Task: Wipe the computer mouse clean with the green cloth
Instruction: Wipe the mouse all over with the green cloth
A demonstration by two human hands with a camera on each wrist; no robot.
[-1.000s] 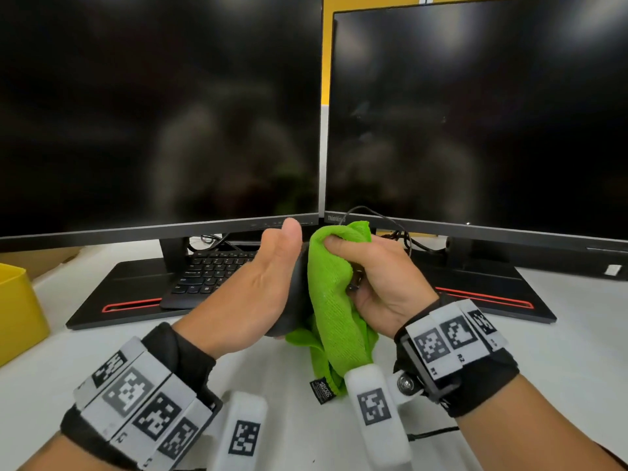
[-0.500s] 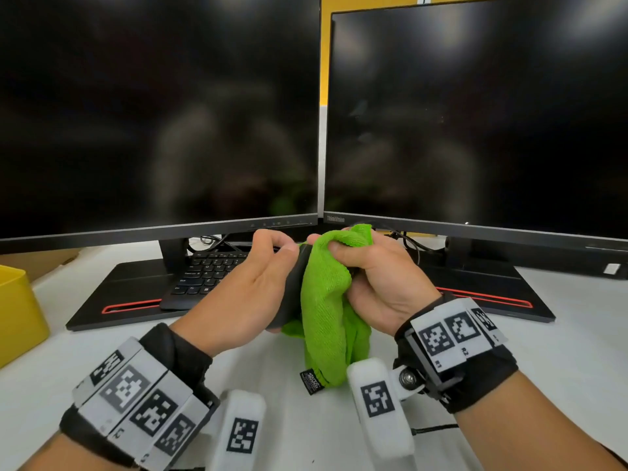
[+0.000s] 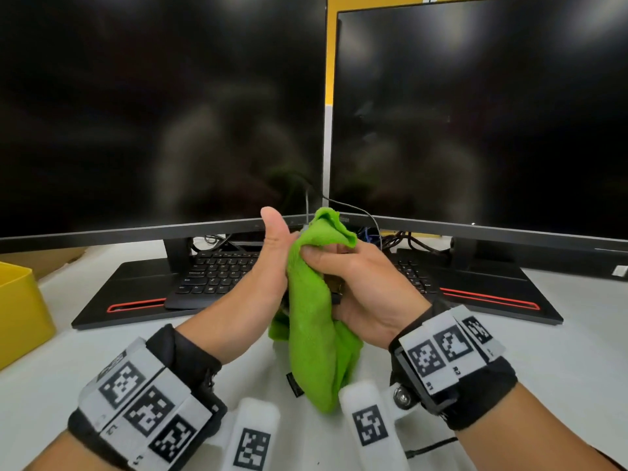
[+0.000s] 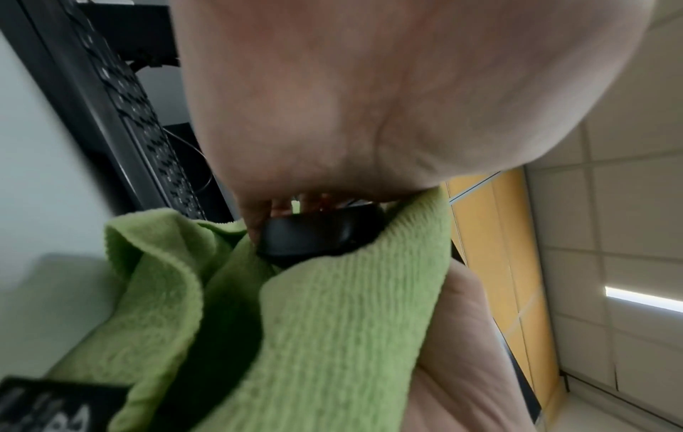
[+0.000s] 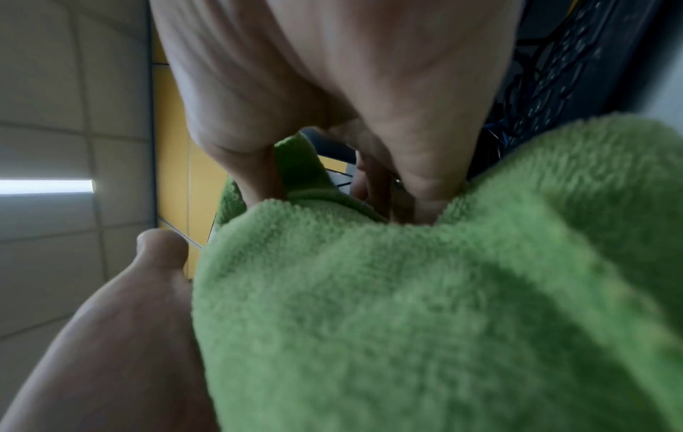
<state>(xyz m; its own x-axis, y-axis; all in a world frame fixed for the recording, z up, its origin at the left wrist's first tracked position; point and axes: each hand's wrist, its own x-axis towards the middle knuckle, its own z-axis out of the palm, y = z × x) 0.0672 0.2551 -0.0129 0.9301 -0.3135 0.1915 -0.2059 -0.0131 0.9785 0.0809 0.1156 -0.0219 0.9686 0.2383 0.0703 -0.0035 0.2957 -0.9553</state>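
Mouse [image 4: 317,236] black, glossy, in L hand [image 3: 268,266] fingers; R hand [image 3: 363,283] fingers grip green cloth [image 3: 316,334].

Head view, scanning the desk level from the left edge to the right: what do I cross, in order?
Yellow bin → left monitor's base → keyboard → left hand → green cloth → right hand → right monitor's base. The mouse is hidden between hand and cloth in this view.

In the head view the green cloth [image 3: 314,321] and both hands hide the computer mouse [image 4: 317,236]; only its black edge shows in the left wrist view. Left hand [image 3: 268,270] fingers are concealed behind the cloth. The right wrist view is blurred
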